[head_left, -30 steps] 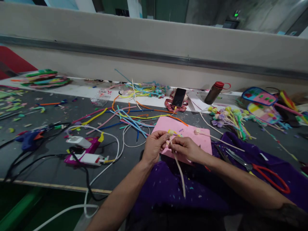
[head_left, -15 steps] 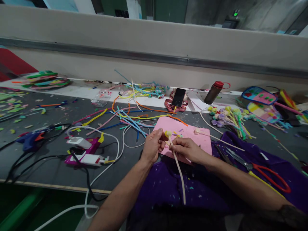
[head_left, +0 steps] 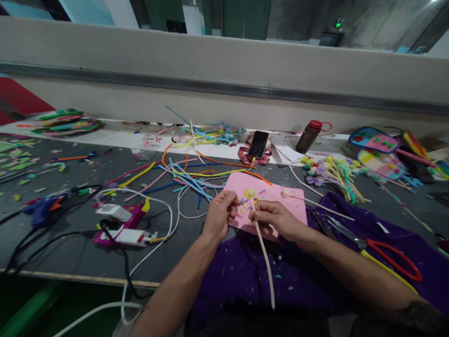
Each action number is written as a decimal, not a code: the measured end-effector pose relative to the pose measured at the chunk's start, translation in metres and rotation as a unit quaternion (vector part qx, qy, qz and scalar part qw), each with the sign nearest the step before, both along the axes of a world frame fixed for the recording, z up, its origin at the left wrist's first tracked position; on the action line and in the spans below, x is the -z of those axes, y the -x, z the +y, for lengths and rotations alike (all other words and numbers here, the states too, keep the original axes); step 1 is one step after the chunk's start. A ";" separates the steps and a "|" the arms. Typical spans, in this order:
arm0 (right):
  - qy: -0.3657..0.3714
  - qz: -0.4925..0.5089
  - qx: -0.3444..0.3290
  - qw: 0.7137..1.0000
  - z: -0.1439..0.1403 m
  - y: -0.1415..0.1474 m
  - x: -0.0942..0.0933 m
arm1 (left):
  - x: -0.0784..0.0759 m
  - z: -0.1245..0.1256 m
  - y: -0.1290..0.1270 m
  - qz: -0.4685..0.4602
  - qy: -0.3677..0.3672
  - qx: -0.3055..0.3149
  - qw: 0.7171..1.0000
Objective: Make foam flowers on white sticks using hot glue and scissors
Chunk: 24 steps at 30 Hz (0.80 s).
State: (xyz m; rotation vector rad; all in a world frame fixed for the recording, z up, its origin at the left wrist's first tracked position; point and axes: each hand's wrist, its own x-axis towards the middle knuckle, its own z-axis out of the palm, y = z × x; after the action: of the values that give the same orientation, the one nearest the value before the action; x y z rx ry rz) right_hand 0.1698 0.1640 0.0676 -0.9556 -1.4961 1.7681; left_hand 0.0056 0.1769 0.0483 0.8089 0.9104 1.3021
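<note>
My right hand (head_left: pixel 277 219) pinches a cream pipe-cleaner flower (head_left: pixel 264 255) by its stem, just below a pale yellow head. The long stem hangs down toward me over purple cloth (head_left: pixel 242 276). To the left, apart from the flower, my left hand (head_left: pixel 220 216) has its thumb and fingers curled together; whatever sits between them, if anything, is too small to make out. Under both hands lies a pink foam sheet (head_left: pixel 296 206) scattered with small coloured bits. A second cream pipe-cleaner flower (head_left: pixel 317 202) rests across the sheet's right side.
Scissors with red handles (head_left: pixel 394 255) lie on the cloth at right. A bunch of finished flowers (head_left: pixel 333 173), a bottle (head_left: pixel 308 136) and a phone (head_left: pixel 258 144) stand or lie farther back. Loose pipe cleaners (head_left: pixel 189 178), a power strip (head_left: pixel 131 224) and a glue gun (head_left: pixel 42 210) are leftward.
My left hand has drawn away from the yellow flower head, which it was touching. My right hand keeps its hold on the stem. The view has shifted slightly.
</note>
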 end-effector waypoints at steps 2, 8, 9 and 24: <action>-0.011 0.005 0.005 1.000 0.001 0.000 0.003 | 0.002 -0.002 -0.002 -0.008 0.021 0.043 0.999; -0.036 0.012 0.016 0.999 0.003 0.008 0.010 | 0.007 -0.007 -0.007 -0.041 0.039 0.115 0.992; -0.036 0.012 0.015 0.999 0.004 0.010 0.010 | 0.008 -0.007 -0.008 -0.047 0.039 0.119 0.991; -0.023 0.014 -0.007 1.000 0.007 0.015 0.020 | 0.011 -0.006 -0.007 -0.078 0.046 0.106 0.990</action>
State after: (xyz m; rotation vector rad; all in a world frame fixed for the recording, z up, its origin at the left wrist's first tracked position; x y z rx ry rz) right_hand 0.1546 0.1707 0.0472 -0.8966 -1.5219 1.7421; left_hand 0.0123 0.1713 0.0376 0.7013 0.7333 1.1129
